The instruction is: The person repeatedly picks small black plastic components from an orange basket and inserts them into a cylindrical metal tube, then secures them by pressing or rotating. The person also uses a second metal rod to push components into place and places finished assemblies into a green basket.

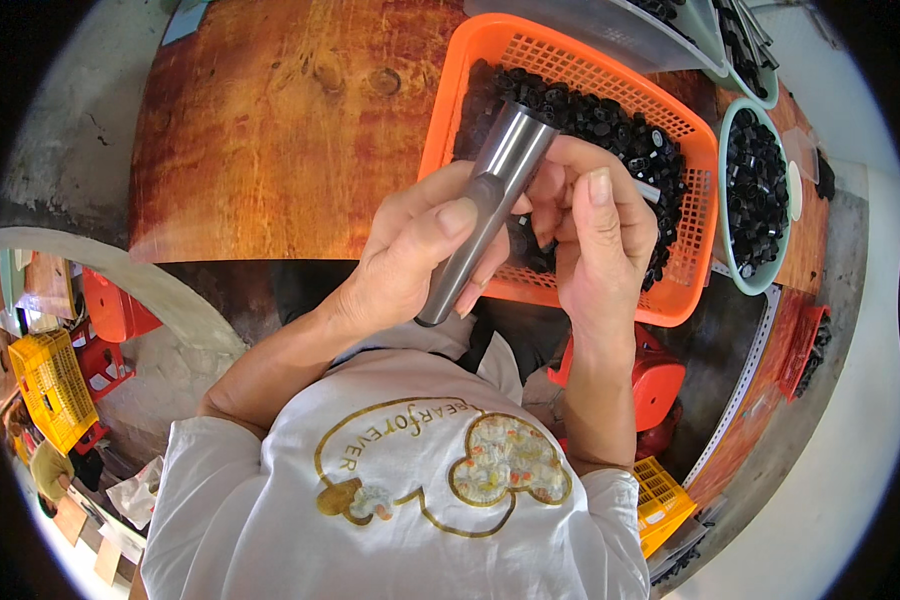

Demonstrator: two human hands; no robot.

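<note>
A shiny grey metal cylinder (495, 190), wider at its far end and narrower toward me, slants in front of my chest. My left hand (415, 235) is wrapped round it, the thumb lying along its side. Close to the wide end, my right hand (605, 220) has its fingers curled in and its thumb raised. Whatever those fingers hold, if anything, is hidden. Below both hands stands an orange plastic basket (705, 190) with many small black parts (610, 125) inside. A short pale piece (647, 190) shows beside my right fingers.
A worn wooden table (290, 130) spreads to the left of the basket. To the right is a pale green basin (755, 190) of black parts, with a grey bin (580, 35) behind the basket. Red stools (660, 385) and yellow crates (55, 390) stand lower down.
</note>
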